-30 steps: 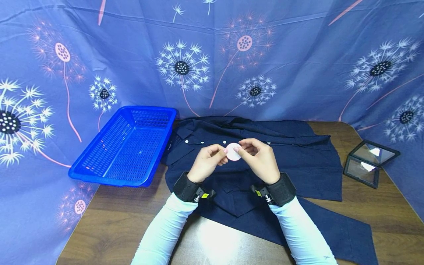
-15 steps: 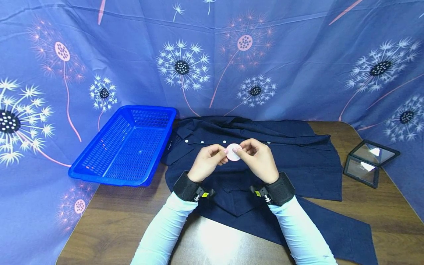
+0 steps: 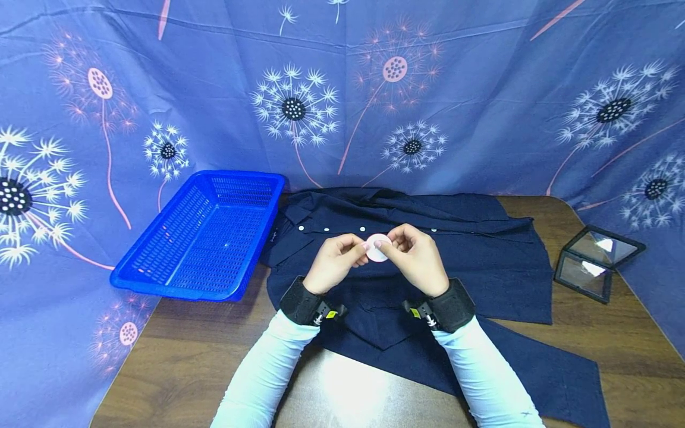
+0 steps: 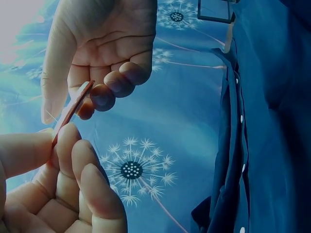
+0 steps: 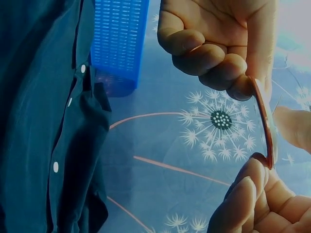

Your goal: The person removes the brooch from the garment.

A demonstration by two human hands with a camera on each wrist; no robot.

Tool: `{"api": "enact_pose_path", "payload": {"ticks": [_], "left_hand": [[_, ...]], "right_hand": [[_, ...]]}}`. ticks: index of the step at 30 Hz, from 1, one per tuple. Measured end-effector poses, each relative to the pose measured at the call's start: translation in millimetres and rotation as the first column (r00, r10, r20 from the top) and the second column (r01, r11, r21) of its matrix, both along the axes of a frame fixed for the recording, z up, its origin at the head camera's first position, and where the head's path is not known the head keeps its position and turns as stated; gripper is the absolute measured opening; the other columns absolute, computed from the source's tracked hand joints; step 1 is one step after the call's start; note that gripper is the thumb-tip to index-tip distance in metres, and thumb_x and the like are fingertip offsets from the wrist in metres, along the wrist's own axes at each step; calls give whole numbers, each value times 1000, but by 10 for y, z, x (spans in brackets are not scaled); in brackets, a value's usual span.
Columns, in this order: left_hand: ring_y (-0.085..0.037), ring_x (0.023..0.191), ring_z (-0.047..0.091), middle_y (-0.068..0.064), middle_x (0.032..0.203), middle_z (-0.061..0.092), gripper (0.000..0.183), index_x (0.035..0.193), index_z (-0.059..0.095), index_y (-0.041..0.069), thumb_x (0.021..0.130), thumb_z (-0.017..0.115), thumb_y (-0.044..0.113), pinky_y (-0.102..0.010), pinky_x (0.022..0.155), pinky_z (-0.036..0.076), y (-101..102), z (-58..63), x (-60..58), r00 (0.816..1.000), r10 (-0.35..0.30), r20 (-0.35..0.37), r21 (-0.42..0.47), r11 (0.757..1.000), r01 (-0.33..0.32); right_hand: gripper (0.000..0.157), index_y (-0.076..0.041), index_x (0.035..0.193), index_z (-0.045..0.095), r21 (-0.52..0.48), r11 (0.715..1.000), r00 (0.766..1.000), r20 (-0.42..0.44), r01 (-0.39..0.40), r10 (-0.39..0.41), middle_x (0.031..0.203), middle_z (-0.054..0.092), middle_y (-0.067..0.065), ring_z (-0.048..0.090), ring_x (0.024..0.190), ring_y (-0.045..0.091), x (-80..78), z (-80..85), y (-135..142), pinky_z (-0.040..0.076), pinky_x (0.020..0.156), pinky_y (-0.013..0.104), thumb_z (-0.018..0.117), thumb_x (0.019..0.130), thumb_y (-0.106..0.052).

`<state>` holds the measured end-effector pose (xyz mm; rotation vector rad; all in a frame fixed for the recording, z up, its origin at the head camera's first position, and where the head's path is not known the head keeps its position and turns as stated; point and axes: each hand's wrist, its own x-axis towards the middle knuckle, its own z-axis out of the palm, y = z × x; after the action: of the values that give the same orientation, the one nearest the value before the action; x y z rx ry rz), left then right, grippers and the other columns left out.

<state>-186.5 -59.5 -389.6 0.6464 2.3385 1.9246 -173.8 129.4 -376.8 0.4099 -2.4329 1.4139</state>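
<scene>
In the head view a small, thin round disc, white-faced with a pinkish rim, is held over a dark navy shirt. My left hand pinches its left edge between thumb and forefinger. Curled fingers of my right hand hold the right side, thumb over the white face. Both wrist views show the disc edge-on, with reddish edge. A fine pale strand stands out close to the right thumb. The shirt's white buttons run along its placket behind the hands.
At the left stands a blue perforated plastic basket on the wooden table. A black folding mirror lies opened at the right. Behind the table hangs a blue curtain with dandelion prints.
My right hand has shifted slightly left, its thumb moving a little over the disc. The disc has dropped very slightly in view. My left hand keeps its place.
</scene>
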Motion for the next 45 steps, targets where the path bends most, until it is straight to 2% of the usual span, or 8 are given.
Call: {"api": "enact_pose_path", "payload": {"ticks": [10,18,27,36,45], "left_hand": [[-5,64,58,-14,73,64,20,87,65,-6,97,59,9,-21,62,50,-7,-16,-7,1000,-5,-19,-12,1000,5],[-6,63,58,-19,72,63,20,86,63,-10,97,57,6,-21,62,50,3,1,13,1000,-5,21,21,1000,4],[-7,62,57,-1,67,60,21,83,61,-10,96,55,4,-21,61,50,3,4,26,998,-10,64,49,999,7],[-8,62,57,2,66,58,20,84,60,-11,96,53,3,-22,60,49,2,2,30,996,-12,86,66,998,6],[-9,63,57,0,68,59,21,85,60,-11,97,53,4,-22,61,50,2,22,45,995,-13,98,73,997,6]], "right_hand": [[18,-6,88,64,8,1000,1000,17,-7,7,70,57,4,50,60,12,3,-9,-12,38,52,22,75,86,-21],[17,-6,88,65,14,1000,999,41,-18,18,70,57,3,49,59,12,8,-1,-6,37,51,22,74,87,-20],[16,-4,90,65,-18,997,995,69,-76,77,68,53,2,46,58,9,-16,-10,13,35,50,21,73,88,-18],[15,-2,90,65,-66,992,993,35,-107,109,70,53,3,46,59,8,-29,-42,10,35,51,20,74,87,-14],[16,-1,90,65,-82,992,995,-11,-99,98,71,53,3,46,60,8,-21,-46,-8,36,53,19,76,85,-12]]}}
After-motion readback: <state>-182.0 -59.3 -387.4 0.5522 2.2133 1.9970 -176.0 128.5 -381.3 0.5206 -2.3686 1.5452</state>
